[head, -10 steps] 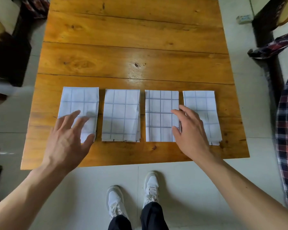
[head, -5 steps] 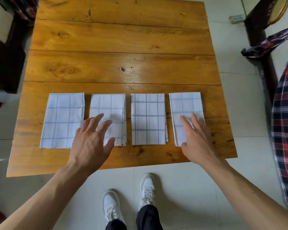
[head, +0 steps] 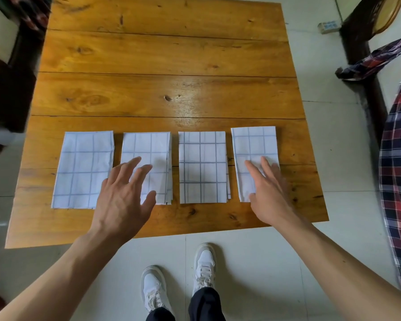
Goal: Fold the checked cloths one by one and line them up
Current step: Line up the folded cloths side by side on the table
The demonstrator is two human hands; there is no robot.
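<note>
Four folded checked cloths in a row near the wooden worktop's front edge, left hand spread flat over the second from left, right hand with straight fingers on the rightmost, neither gripping

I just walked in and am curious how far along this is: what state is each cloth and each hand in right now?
Far left cloth: folded, flat, untouched.
Second cloth: folded, flat, partly under the left hand.
Third cloth: folded, flat, untouched.
Far right cloth: folded, flat, under the right hand's fingers.
Left hand: open, fingers spread.
Right hand: open, fingers straight on the cloth.
Table: holds all four cloths in a row.
</note>
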